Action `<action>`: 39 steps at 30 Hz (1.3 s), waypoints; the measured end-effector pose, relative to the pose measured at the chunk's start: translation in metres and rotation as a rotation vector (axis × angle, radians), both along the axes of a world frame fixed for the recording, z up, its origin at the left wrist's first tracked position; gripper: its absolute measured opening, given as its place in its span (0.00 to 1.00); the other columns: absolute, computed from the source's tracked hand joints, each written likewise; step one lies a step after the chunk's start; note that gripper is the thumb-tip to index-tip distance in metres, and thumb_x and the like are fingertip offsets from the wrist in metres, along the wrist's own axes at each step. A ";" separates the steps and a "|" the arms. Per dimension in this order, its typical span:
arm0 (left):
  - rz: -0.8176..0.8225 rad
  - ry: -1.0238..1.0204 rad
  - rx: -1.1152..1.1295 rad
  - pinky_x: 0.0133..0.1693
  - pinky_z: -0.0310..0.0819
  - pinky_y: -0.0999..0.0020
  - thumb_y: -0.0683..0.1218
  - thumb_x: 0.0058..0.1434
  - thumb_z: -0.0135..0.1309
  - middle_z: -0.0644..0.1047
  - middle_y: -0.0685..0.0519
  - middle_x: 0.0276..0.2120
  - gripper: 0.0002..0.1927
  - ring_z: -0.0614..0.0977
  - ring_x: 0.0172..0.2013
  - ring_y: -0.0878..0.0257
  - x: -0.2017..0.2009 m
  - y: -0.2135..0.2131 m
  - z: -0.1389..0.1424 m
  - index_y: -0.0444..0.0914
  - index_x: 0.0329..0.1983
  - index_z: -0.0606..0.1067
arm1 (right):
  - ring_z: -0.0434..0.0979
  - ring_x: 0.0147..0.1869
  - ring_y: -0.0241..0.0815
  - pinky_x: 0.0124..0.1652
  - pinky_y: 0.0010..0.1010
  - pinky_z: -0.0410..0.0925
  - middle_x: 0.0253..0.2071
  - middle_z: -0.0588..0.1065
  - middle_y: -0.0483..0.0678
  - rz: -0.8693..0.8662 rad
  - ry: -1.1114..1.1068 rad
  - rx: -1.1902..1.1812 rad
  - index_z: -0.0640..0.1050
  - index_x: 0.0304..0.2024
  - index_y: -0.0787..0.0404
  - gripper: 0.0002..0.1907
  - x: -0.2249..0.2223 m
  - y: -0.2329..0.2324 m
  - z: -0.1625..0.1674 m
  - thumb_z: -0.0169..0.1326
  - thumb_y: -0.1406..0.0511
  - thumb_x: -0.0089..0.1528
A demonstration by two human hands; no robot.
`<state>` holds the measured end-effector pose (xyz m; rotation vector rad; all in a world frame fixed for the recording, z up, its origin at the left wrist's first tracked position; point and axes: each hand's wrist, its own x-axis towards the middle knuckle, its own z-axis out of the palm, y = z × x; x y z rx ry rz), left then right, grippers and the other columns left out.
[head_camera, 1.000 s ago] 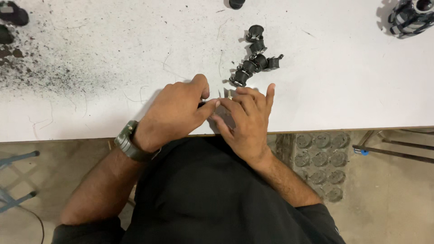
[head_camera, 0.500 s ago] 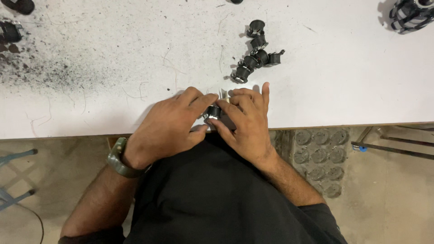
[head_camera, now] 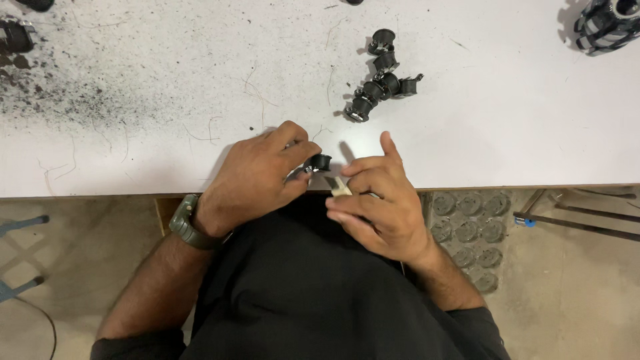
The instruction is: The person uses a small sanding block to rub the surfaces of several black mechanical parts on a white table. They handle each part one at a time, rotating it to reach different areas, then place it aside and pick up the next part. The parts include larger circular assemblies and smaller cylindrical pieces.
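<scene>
Small black cylindrical part [head_camera: 321, 162], with a metal bit at its near side, pinched at the fingertips of the left hand [head_camera: 257, 179], just over the near edge of the white tabletop [head_camera: 507, 127]. Left hand curled shut around that part, thumb and forefinger closed on it, back of the hand up, a dark green wristwatch [head_camera: 185, 223] on the wrist behind it. Just right of the part, almost touching it, a small pale flat tool [head_camera: 339, 187] gripped in the right hand [head_camera: 380, 207]; right hand closed on the tool with thumb and middle fingers, forefinger raised and pointing away from the body. Both hands close together, fingertips nearly meeting at the part, held above the tabletop edge and a black shirt [head_camera: 307, 293].

Beyond the right hand, farther onto the tabletop, a loose cluster of similar black parts [head_camera: 380, 77], well apart from both hands. Far beyond and left of the left hand, a spread of black dust and specks [head_camera: 80, 87] with fine curly shavings. Far right of the right hand, at the tabletop corner, a black ribbed round object [head_camera: 607, 25], cut off by the frame. Below the tabletop, right of the right hand, a grey studded floor mat [head_camera: 467, 227].
</scene>
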<state>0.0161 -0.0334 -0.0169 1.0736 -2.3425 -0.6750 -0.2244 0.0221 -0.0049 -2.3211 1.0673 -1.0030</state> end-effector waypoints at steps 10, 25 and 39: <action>-0.015 -0.012 0.007 0.39 0.78 0.62 0.46 0.55 0.65 0.75 0.52 0.49 0.26 0.81 0.41 0.58 0.007 -0.003 0.012 0.42 0.60 0.78 | 0.68 0.65 0.50 0.75 0.64 0.39 0.46 0.71 0.47 -0.245 0.284 -0.051 0.81 0.49 0.58 0.22 0.020 -0.019 -0.023 0.73 0.60 0.56; -0.014 0.029 -0.251 0.57 0.72 0.57 0.43 0.55 0.67 0.72 0.53 0.61 0.08 0.72 0.65 0.55 0.020 0.022 0.006 0.42 0.37 0.80 | 0.69 0.60 0.50 0.74 0.68 0.38 0.44 0.70 0.48 -0.302 0.277 -0.046 0.80 0.43 0.59 0.20 0.025 -0.015 -0.033 0.73 0.58 0.56; 0.233 0.040 -0.337 0.64 0.63 0.49 0.46 0.61 0.67 0.71 0.48 0.61 0.14 0.71 0.65 0.51 -0.009 0.042 -0.015 0.39 0.46 0.78 | 0.77 0.60 0.50 0.78 0.60 0.43 0.43 0.75 0.48 -0.182 -0.059 -0.165 0.72 0.49 0.62 0.17 0.018 0.003 -0.052 0.64 0.73 0.61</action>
